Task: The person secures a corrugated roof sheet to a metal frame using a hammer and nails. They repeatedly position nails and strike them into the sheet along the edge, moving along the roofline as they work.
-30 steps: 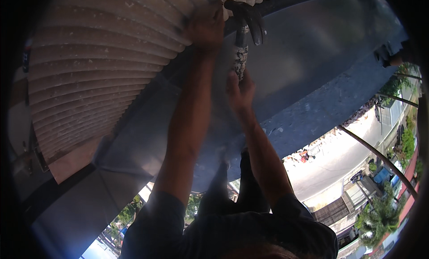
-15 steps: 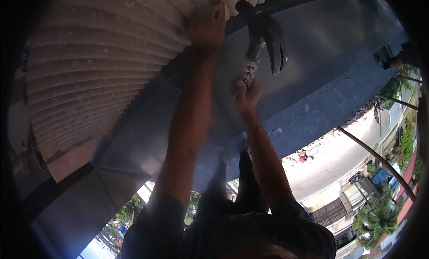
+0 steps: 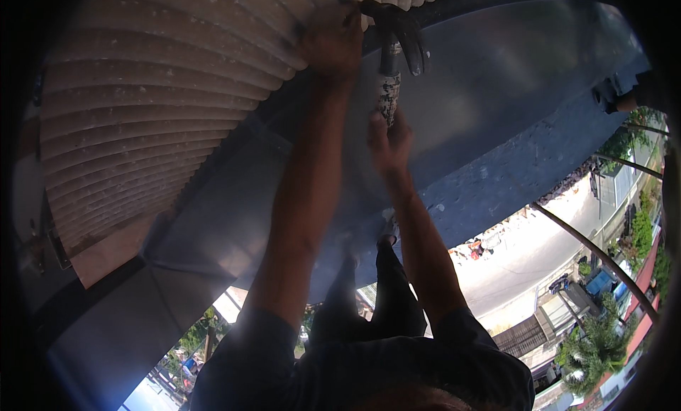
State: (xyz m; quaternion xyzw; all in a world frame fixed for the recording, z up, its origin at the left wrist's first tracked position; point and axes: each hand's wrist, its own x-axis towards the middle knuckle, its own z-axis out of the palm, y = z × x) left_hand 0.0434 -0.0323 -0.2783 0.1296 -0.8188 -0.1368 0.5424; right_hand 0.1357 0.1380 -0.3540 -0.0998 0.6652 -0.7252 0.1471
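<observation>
My right hand (image 3: 390, 141) grips the worn, white-patched handle of a claw hammer (image 3: 391, 91), whose dark head is raised beside the fingers of my left hand (image 3: 333, 42). That left hand is closed at the lower edge of a ribbed beige sheet (image 3: 149, 77); whatever its fingertips hold is too dark and small to make out. Right of both arms lies a smooth grey metal surface (image 3: 504, 77), along the sheet's edge.
A rougher blue-grey ledge (image 3: 468, 191) borders a drop to a sunlit street (image 3: 511, 269) with rooftops and trees at right. A thin dark pole (image 3: 589, 248) crosses there. Part of another person (image 3: 624, 102) shows at the far right. My legs stand below my hands.
The hammer swung away toward the lower right half a second ago and is now back up at my left hand's fingers. My left hand has stayed at the sheet's edge.
</observation>
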